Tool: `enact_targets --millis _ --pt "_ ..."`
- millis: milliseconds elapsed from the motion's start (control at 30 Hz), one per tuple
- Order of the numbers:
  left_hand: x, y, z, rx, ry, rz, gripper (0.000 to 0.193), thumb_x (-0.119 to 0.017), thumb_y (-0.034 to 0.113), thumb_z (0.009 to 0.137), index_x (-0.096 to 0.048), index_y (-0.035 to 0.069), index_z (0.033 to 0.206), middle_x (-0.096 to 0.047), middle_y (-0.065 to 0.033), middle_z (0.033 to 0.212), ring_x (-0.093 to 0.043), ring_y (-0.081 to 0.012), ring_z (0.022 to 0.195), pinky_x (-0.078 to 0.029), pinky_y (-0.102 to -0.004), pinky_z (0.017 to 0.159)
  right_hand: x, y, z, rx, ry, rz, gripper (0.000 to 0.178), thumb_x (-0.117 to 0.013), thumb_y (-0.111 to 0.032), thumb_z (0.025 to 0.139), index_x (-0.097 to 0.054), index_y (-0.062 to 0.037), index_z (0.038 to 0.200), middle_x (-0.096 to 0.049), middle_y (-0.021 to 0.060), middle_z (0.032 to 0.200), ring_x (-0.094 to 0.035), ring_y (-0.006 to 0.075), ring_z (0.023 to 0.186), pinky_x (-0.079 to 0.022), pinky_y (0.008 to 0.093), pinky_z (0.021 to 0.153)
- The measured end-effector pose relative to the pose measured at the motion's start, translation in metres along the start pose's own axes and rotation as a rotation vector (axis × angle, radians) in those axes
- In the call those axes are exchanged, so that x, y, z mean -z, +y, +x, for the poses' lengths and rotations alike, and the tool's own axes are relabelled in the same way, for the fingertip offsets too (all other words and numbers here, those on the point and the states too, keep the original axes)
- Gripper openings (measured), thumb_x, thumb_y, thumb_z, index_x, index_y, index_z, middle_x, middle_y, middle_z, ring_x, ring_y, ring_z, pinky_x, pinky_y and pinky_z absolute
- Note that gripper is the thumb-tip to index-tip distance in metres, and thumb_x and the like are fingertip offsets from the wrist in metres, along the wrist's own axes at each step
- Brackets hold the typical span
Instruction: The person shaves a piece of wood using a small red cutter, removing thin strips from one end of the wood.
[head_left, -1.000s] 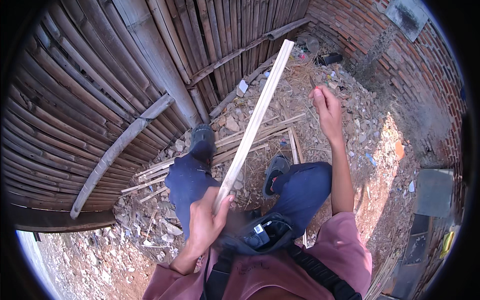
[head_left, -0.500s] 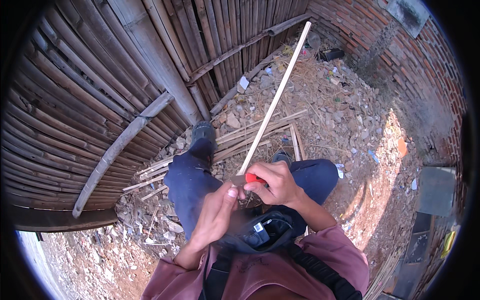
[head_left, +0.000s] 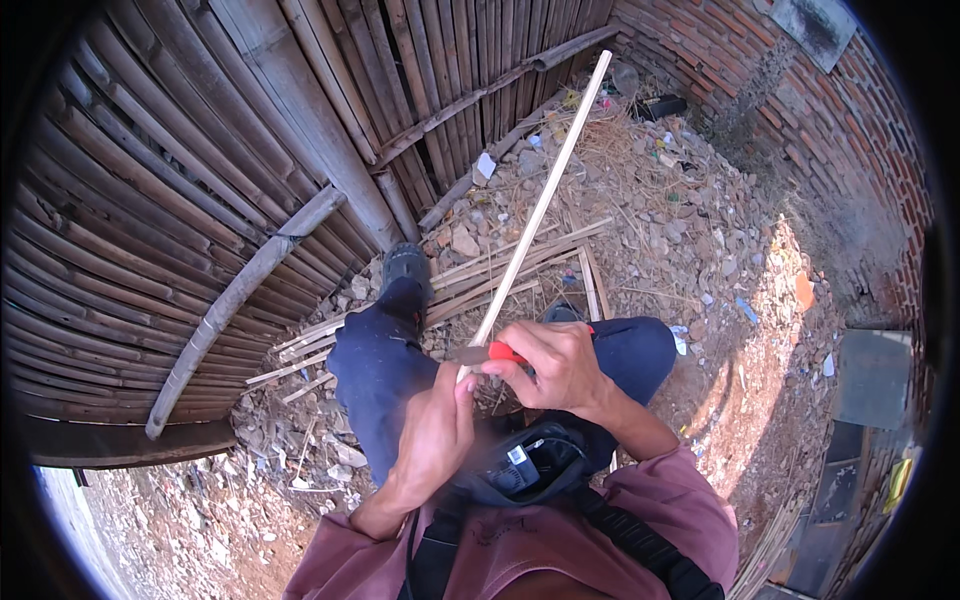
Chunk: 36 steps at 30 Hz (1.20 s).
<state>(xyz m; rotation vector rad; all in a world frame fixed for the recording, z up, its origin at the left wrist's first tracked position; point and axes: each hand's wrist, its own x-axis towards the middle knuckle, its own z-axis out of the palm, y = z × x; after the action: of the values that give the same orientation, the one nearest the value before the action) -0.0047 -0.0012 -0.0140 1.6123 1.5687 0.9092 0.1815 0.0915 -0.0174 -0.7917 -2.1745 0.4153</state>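
A long, pale wooden stick points away from me and slants up to the right, its near end between my hands. My left hand is closed around that near end, with the thumb on top. In my right hand I grip a red-handled knife. The knife's blade points left and lies across the stick just beyond my left thumb. Fingers partly hide the handle and the stick's lower end.
Several wooden strips lie on the rubble between my boots. A bamboo wall stands on the left, a brick wall at the right. An open dark bag sits at my waist. A grey panel leans at the right.
The stick's far end has shifted slightly left and down. The knife and my right hand have moved a little left, and my left hand has turned slightly.
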Motion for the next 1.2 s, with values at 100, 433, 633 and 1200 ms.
enact_targets --millis 100,433,633,1200 --pt "0.000 -0.004 0.000 0.003 -0.008 0.027 0.021 -0.049 0.022 0.113 -0.053 0.001 0.114 -0.064 -0.0302 0.075 -0.064 -0.0558 0.075 -0.045 -0.0599 0.061 0.001 0.002 0.000 0.022 -0.004 -0.022 0.037 -0.079 -0.038 0.095 -0.065 -0.0059 0.082 -0.063 0.0066 0.070 -0.066 0.0289 0.056 -0.048 0.0376 0.050" --pt "0.004 -0.001 0.001 -0.028 0.023 0.038 0.021 -0.048 0.020 0.114 -0.053 0.000 0.111 -0.061 -0.0292 0.073 -0.063 -0.0554 0.072 -0.045 -0.0579 0.060 0.006 0.000 0.011 0.093 0.017 -0.090 0.031 -0.081 -0.032 0.092 -0.065 -0.0071 0.083 -0.062 0.0048 0.068 -0.067 0.0232 0.057 -0.052 0.0352 0.053" --pt "0.006 0.001 -0.001 -0.026 0.031 0.035 0.019 -0.047 0.017 0.114 -0.052 0.000 0.107 -0.057 -0.0271 0.070 -0.062 -0.0535 0.069 -0.044 -0.0537 0.059 0.005 0.006 0.017 0.142 0.059 -0.153 0.032 -0.076 -0.033 0.098 -0.065 -0.0070 0.083 -0.060 0.0054 0.065 -0.064 0.0218 0.054 -0.047 0.0347 0.051" --pt "0.008 -0.024 -0.041 0.030 -0.150 0.015 0.022 -0.049 0.017 0.114 -0.050 0.000 0.099 -0.054 -0.0256 0.064 -0.061 -0.0524 0.065 -0.042 -0.0534 0.057 0.165 0.209 0.095 -0.353 0.548 -0.238 0.049 -0.053 -0.044 0.112 -0.065 0.0002 0.095 -0.049 0.0062 0.063 -0.048 0.0132 0.063 -0.039 0.0348 0.061"
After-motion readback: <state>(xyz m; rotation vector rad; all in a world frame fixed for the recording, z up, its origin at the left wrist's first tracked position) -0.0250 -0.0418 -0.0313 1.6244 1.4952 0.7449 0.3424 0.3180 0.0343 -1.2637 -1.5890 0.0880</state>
